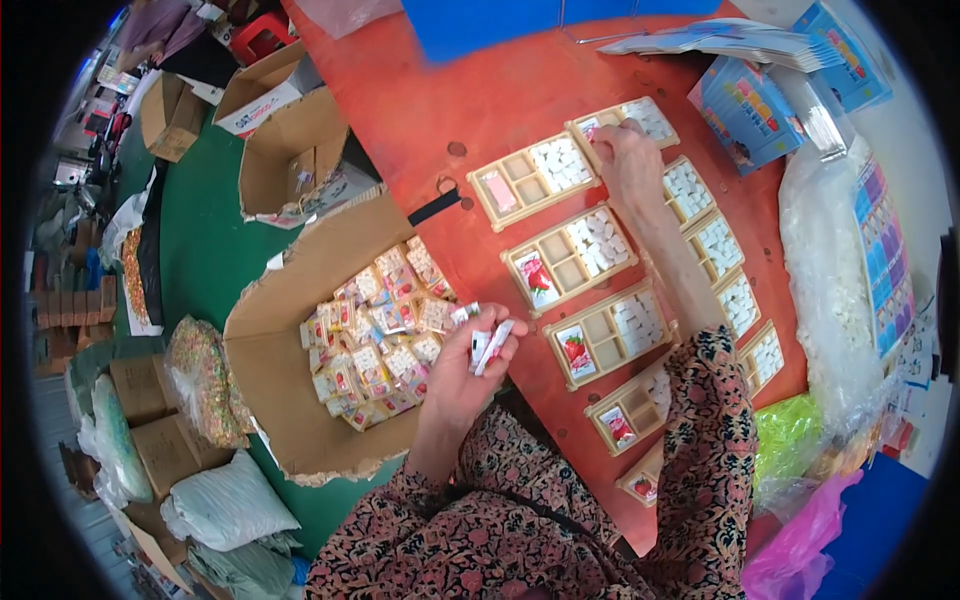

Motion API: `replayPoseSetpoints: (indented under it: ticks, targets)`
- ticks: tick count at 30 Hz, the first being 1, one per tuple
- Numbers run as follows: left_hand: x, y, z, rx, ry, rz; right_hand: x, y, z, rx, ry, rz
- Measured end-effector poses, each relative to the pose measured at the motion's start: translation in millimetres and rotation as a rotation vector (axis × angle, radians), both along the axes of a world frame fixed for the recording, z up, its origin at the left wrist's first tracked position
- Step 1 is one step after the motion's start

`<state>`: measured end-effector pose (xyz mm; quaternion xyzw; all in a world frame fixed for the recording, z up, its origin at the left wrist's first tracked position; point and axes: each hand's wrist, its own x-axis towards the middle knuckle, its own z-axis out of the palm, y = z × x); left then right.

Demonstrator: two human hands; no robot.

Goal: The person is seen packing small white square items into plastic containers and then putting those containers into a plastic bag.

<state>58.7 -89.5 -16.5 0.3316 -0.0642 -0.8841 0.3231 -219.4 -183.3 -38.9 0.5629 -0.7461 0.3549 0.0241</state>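
Mainly rect. trays (569, 273), wht lumps (600, 242)

Dark, loose clothing (480, 545) covers the person, densely printed with dusty-pink and beige florals. The matching right sleeve (708, 450) stops partway along the forearm. The left hand (462, 365) and right hand (630, 165) are bare.

The table (400, 100) is coloured red, the trays (568, 272) pale beige, the small pieces (600, 243) white, and the right sleeve (705, 440) is patterned with pinkish flowers on black.

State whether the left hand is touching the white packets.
Touching: the head view plainly shows the left hand holding the white packets in its curled grasp.
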Motion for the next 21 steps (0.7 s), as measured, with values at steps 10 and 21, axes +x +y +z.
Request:
replayPoseSetpoints:
  ticks: [10,21]
  targets:
    - [1.9,-12.1,-4.4,0.03,0.124,0.0,71.3,76.2,70.6,0.539,-0.839,0.815]
    - [-1.5,-3.1,11.2,-0.013,0.086,-0.041,77.5,95.3,65.3,0.519,-1.059,0.734]
